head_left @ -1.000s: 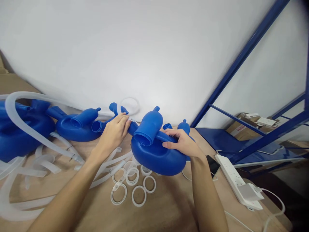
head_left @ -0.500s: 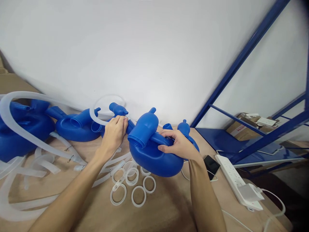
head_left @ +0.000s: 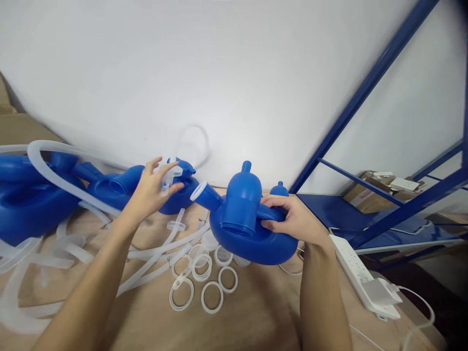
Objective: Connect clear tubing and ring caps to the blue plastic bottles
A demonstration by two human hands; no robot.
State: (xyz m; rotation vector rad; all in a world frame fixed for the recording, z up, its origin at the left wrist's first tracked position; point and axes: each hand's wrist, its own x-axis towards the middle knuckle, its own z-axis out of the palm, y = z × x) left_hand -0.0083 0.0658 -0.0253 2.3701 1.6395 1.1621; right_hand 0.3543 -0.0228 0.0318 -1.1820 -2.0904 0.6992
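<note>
My right hand [head_left: 288, 214] grips the handle of a blue plastic bottle [head_left: 239, 202], holding it raised and tilted above the table. It has a domed part with a short nozzle on top, and a side neck points up and left. A white ring [head_left: 198, 191] sits at the mouth of that neck. Left of the bottle, my left hand [head_left: 153, 183] holds a translucent plastic fitting [head_left: 170, 178] between thumb and fingers, apart from the neck. Behind this hand stands another blue bottle [head_left: 181, 197], partly hidden.
Several white rings [head_left: 212, 297] and clear tubes [head_left: 157, 263] lie on the wooden table [head_left: 248, 312]. More blue bottles [head_left: 32, 195] stand at the left. A power strip [head_left: 360, 273] with a plugged-in charger lies right, beside a blue metal rack [head_left: 358, 112]. A white wall rises behind.
My left hand has moved left, away from the bottle's neck, showing the fitting and the neck's white ring. The bottle has shifted right and turned in my right hand.
</note>
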